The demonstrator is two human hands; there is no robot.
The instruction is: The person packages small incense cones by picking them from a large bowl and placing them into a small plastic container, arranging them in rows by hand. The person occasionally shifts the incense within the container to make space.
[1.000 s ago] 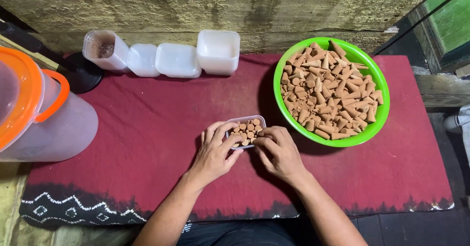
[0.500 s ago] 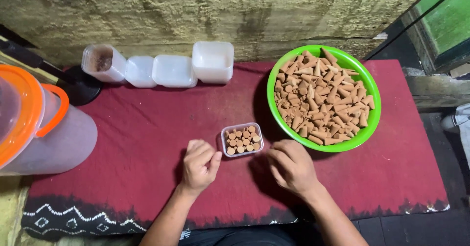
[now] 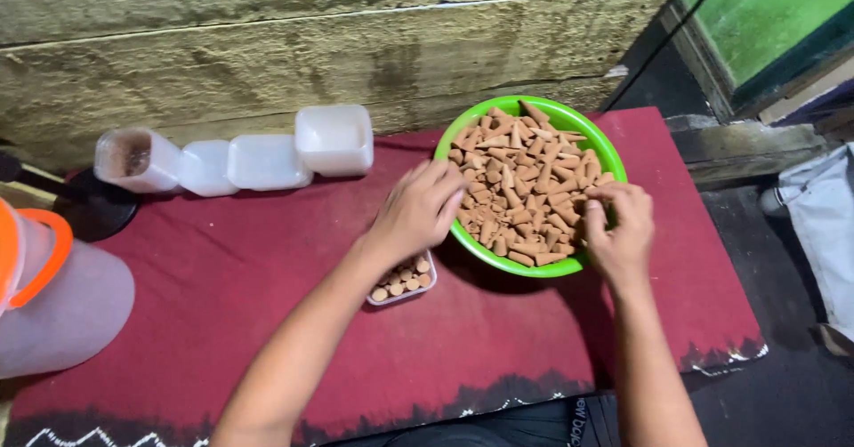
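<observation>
I am looking down on a low table (image 3: pixel 222 287) covered with a dark red cloth that has a pale zigzag border along its near edge. Behind it runs a rough, stained stone wall (image 3: pixel 338 47); to the upper right is a green panel in a dark frame, and a pale cloth bag (image 3: pixel 814 225) lies on the dark floor beyond the table's right edge.

Along the back edge stands a row of small translucent tubs (image 3: pixel 258 158), the leftmost lying on its side. A large clear jug with an orange lid (image 3: pixel 44 296) fills the left edge. The middle and near part of the cloth lie open, with free room between the jug and my arms.

The green bowl (image 3: pixel 463 131) of brown cone-shaped pieces (image 3: pixel 525 189) sits toward the back right of the table. My left hand (image 3: pixel 418 211) reaches over the bowl's left rim, fingers curled down onto the cones; I cannot tell whether that grip has closed on any. My right hand (image 3: pixel 618 229) is at the bowl's right rim, fingertips pinched together among the cones, and what it grasps is hidden. A small clear tray (image 3: pixel 405 282) partly filled with upright cones rests on the cloth just beside the bowl's near left side, under my left wrist, untouched by either hand.
</observation>
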